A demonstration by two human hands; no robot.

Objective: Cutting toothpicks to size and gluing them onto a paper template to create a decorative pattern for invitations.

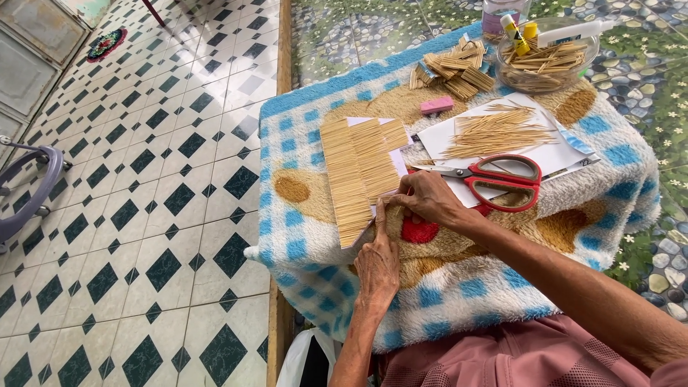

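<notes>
The person's pink clothes (516,355) are showing at the bottom, closest to us, and two bare arms are reaching up from there. The left hand (378,265) is resting on the fluffy blanket, with one finger pointing up and touching the lower corner of the flat mat of thin sticks (356,172). The right hand (428,199) is pinching at that same corner with its fingertips bunched together, and it looks like it is holding a tiny stick there, but the stick is too small to see well. The stick mat is lying flat on the counter (459,287), a little to the left of the middle, with white paper (396,159) peeking out from under it. The counter is wearing a soft blue, white and tan blanket. Just beside the right hand, red scissors (498,180) are lying closed on a white sheet (552,154). A loose pile of thin sticks (498,132) is sitting on that sheet too. Farther back, a small pink eraser (436,105) is lying near some bundles of flat wooden sticks (451,70). A clear bowl (548,54) full of more sticks is sitting at the far corner, with glue bottles (517,34) poking out. On the left, the floor (143,215) is showing white and dark green diamond tiles.
</notes>
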